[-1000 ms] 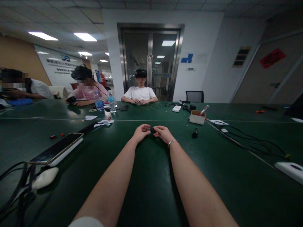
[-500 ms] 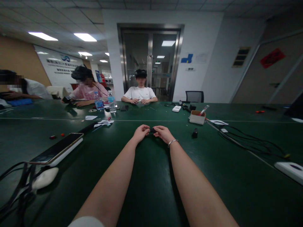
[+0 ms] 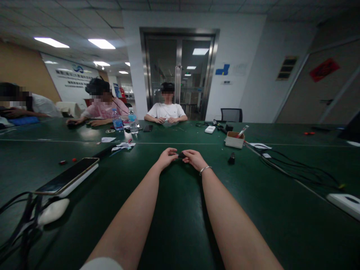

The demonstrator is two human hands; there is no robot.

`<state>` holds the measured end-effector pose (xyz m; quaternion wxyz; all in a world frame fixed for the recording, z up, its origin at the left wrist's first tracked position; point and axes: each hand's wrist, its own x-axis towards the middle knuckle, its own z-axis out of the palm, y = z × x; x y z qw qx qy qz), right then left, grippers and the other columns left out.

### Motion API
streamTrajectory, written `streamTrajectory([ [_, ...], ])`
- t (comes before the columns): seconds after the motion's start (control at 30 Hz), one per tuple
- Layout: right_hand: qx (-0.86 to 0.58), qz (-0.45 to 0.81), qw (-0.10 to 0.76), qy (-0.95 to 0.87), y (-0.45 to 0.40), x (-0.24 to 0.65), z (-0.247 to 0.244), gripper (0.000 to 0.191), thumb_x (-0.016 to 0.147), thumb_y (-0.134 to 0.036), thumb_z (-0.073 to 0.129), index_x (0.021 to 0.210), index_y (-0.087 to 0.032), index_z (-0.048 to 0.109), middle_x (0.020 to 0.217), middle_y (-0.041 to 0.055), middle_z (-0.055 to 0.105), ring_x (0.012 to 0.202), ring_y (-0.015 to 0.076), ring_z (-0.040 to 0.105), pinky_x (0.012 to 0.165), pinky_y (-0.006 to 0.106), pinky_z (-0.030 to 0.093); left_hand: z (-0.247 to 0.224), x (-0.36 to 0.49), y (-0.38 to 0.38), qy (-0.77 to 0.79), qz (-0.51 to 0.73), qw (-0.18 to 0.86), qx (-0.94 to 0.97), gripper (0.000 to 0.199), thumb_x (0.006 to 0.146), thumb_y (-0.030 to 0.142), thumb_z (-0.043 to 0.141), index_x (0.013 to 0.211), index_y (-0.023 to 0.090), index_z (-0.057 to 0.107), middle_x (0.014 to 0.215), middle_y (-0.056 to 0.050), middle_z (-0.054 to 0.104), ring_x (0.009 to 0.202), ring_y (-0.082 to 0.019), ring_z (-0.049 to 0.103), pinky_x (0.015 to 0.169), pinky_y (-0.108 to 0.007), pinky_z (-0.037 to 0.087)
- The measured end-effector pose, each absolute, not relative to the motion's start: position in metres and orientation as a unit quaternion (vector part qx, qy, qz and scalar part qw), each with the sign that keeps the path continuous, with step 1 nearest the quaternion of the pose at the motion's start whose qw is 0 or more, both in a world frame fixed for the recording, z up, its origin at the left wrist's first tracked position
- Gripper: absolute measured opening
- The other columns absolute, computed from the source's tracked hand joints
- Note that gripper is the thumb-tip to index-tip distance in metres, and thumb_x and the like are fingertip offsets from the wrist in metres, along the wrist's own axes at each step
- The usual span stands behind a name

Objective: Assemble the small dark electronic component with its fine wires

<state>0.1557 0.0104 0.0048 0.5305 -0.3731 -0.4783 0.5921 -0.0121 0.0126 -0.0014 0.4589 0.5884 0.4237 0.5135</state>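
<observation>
A small black object (image 3: 181,155) is pinched between my two hands, just above the green table (image 3: 180,210). Its left end is at the fingertips of my left hand (image 3: 168,157), whose fingers are curled and closed. From the other side, my right hand (image 3: 194,159), with a silver bracelet at the wrist, grips it between thumb and fingers. The object's shape is too small to tell. To the right of my hands a small black piece (image 3: 231,158) stands on the table.
At the left are a phone (image 3: 69,176) on a white block, cables and a white mouse-like item (image 3: 53,212). Bottles (image 3: 133,122) and papers (image 3: 123,145) lie beyond. A small box (image 3: 234,140) and cables (image 3: 298,165) are right. Three people sit across.
My left hand's fingers have shifted slightly at the black object; my right hand has hardly moved. The hand of the person in pink has moved left along the table.
</observation>
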Motion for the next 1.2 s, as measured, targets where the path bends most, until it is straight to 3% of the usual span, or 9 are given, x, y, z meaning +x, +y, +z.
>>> streamTrajectory([
  [0.2, -0.365, 0.594, 0.518, -0.496, 0.0095, 0.1564, 0.0043, 0.010, 0.074, -0.014, 0.070, 0.082, -0.011, 0.065, 0.063, 0.0029, 0.065, 0.049, 0.0088, 0.061, 0.044, 0.015, 0.049, -0.0026, -0.0110, 0.0172, 0.454, 0.482, 0.451, 0.599, 0.018, 0.081, 0.023, 0.057, 0.094, 0.011, 0.059, 0.055, 0.002, 0.055, 0.044, -0.006, 0.049, 0.045, -0.018, 0.037],
  [0.4, -0.336, 0.609, 0.498, -0.517, 0.0078, 0.1587, 0.0051, 0.014, 0.074, -0.013, 0.069, 0.088, -0.011, 0.065, 0.068, 0.0026, 0.065, 0.051, 0.0086, 0.063, 0.049, 0.016, 0.052, -0.0005, -0.0114, 0.0149, 0.483, 0.457, 0.403, 0.628, 0.028, 0.087, 0.034, 0.047, 0.091, 0.012, 0.063, 0.043, 0.004, 0.049, 0.034, -0.007, 0.041, 0.039, -0.019, 0.029],
  [0.63, -0.326, 0.620, 0.504, -0.505, 0.0094, 0.1613, 0.0038, 0.016, 0.074, -0.011, 0.068, 0.089, -0.012, 0.065, 0.069, 0.0022, 0.066, 0.054, 0.0099, 0.065, 0.053, 0.018, 0.054, 0.0018, -0.0070, 0.0133, 0.502, 0.460, 0.423, 0.598, 0.040, 0.090, 0.044, 0.038, 0.091, 0.012, 0.062, 0.045, 0.002, 0.050, 0.035, -0.008, 0.043, 0.039, -0.019, 0.031],
  [0.7, -0.325, 0.620, 0.515, -0.495, 0.0102, 0.1620, 0.0031, 0.016, 0.073, -0.011, 0.069, 0.088, -0.013, 0.065, 0.070, 0.0023, 0.066, 0.054, 0.0102, 0.065, 0.053, 0.018, 0.054, 0.0019, -0.0056, 0.0125, 0.502, 0.473, 0.436, 0.578, 0.037, 0.090, 0.042, 0.038, 0.094, 0.013, 0.060, 0.055, 0.000, 0.055, 0.040, -0.008, 0.049, 0.040, -0.018, 0.033],
  [0.83, -0.331, 0.619, 0.524, -0.483, 0.0113, 0.1626, 0.0021, 0.014, 0.073, -0.010, 0.069, 0.086, -0.013, 0.065, 0.073, 0.0037, 0.067, 0.053, 0.0102, 0.065, 0.051, 0.018, 0.054, 0.0011, -0.0058, 0.0103, 0.480, 0.491, 0.425, 0.589, 0.021, 0.081, 0.028, 0.055, 0.099, 0.017, 0.059, 0.078, -0.002, 0.059, 0.054, -0.007, 0.055, 0.043, -0.016, 0.036],
  [0.93, -0.332, 0.620, 0.515, -0.490, 0.0117, 0.1626, 0.0020, 0.014, 0.074, -0.009, 0.068, 0.087, -0.012, 0.066, 0.072, 0.0042, 0.067, 0.054, 0.0103, 0.065, 0.051, 0.018, 0.054, -0.0006, -0.0078, 0.0110, 0.468, 0.489, 0.412, 0.610, 0.022, 0.079, 0.022, 0.057, 0.099, 0.016, 0.060, 0.069, 0.001, 0.055, 0.052, -0.006, 0.050, 0.043, -0.015, 0.035],
  [1.2, -0.330, 0.625, 0.476, -0.524, 0.0107, 0.1625, 0.0039, 0.017, 0.075, -0.008, 0.066, 0.091, -0.014, 0.065, 0.072, 0.0018, 0.067, 0.055, 0.0091, 0.065, 0.054, 0.017, 0.055, -0.0057, -0.0127, 0.0191, 0.468, 0.457, 0.378, 0.655, 0.031, 0.086, 0.036, 0.045, 0.091, 0.012, 0.065, 0.047, 0.004, 0.046, 0.042, -0.008, 0.044, 0.045, -0.019, 0.033],
])
